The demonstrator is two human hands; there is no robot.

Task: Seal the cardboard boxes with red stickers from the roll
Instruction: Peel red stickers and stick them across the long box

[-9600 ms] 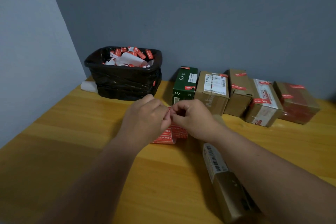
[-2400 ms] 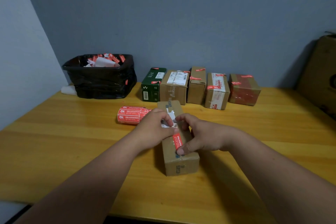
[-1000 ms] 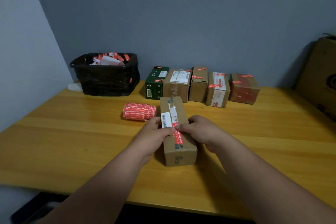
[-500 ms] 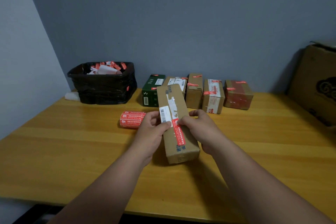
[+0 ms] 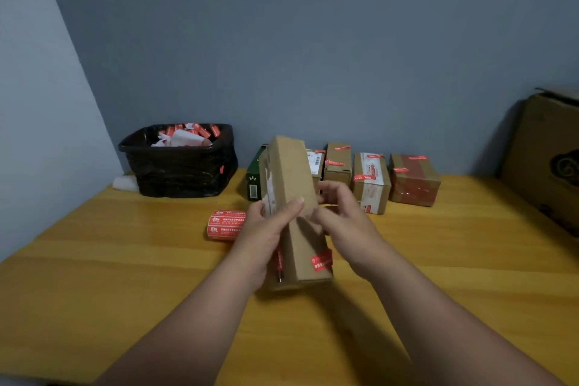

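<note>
A long narrow cardboard box (image 5: 293,178) is raised above the wooden table (image 5: 125,260), far end tilted up. My left hand (image 5: 264,233) grips its left side, thumb across the top face. My right hand (image 5: 341,219) holds its right side with curled fingers. A red sticker (image 5: 321,260) wraps the near right edge, and another shows red on the left side by my left palm. The red sticker roll (image 5: 224,224) lies on the table just left of my left hand.
A row of boxes with red stickers (image 5: 371,180) lines the back wall, with a green box (image 5: 255,180) at its left end. A black bin (image 5: 178,160) with sticker scraps stands at the back left. A large carton (image 5: 548,160) stands at the right edge.
The long box has been lifted higher off the table and turned about its length, so the label face now points left and a plain face is up. Both hands stayed on it.
</note>
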